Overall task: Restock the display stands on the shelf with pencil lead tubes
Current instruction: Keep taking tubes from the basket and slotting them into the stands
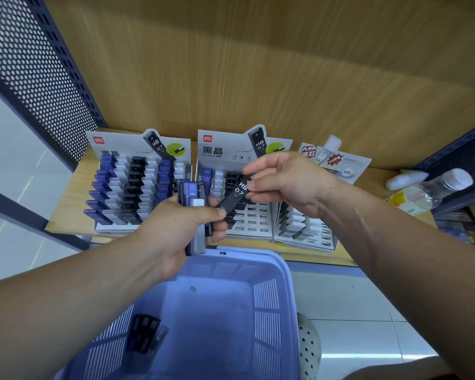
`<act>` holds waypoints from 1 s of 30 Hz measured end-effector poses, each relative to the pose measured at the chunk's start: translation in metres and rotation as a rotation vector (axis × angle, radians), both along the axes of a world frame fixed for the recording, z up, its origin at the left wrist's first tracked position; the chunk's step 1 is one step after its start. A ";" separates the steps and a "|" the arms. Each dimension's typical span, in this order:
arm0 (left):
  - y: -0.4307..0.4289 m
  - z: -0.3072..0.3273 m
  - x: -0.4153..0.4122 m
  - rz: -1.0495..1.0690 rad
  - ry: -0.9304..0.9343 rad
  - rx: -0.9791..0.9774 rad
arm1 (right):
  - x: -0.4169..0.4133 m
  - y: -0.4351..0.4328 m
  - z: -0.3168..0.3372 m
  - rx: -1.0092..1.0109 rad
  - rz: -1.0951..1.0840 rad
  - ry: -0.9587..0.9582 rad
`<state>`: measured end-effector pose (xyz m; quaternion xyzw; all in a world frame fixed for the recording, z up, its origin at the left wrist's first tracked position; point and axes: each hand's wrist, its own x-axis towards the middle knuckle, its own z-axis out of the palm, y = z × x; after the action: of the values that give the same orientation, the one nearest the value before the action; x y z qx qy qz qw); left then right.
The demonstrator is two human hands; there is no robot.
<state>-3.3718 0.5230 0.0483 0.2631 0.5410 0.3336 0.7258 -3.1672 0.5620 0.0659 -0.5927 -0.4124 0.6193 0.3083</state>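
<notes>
Over a blue basket (272, 272), the left hand (176, 229) grips a bundle of lead tubes (194, 198). The right hand (285, 182) pinches one black HB 0.7 tube (235, 196) before the half-filled middle display stand (252, 218).

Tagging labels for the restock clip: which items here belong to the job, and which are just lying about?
Job: left hand gripping tube bundle; right hand pinching black tube; left stand, middle stand, right stand; basket holding spare tubes.
Lying about: bottle and white object, far right.
</notes>
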 end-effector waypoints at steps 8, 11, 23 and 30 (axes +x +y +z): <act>0.001 0.000 -0.010 -0.022 -0.055 -0.106 | 0.023 0.000 -0.049 0.318 0.179 -0.803; 0.000 0.002 -0.011 -0.062 -0.071 -0.099 | 0.020 -0.001 -0.065 0.444 0.212 -0.829; 0.000 0.001 -0.018 -0.018 -0.065 -0.084 | 0.009 -0.003 -0.095 0.771 0.371 -0.975; 0.001 0.002 -0.017 -0.054 -0.047 -0.077 | -0.002 -0.004 -0.074 0.659 0.418 -1.008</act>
<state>-3.3884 0.5236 0.0507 0.2416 0.5288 0.2992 0.7566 -3.1696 0.5578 -0.0084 -0.5926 -0.7826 0.1520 0.1151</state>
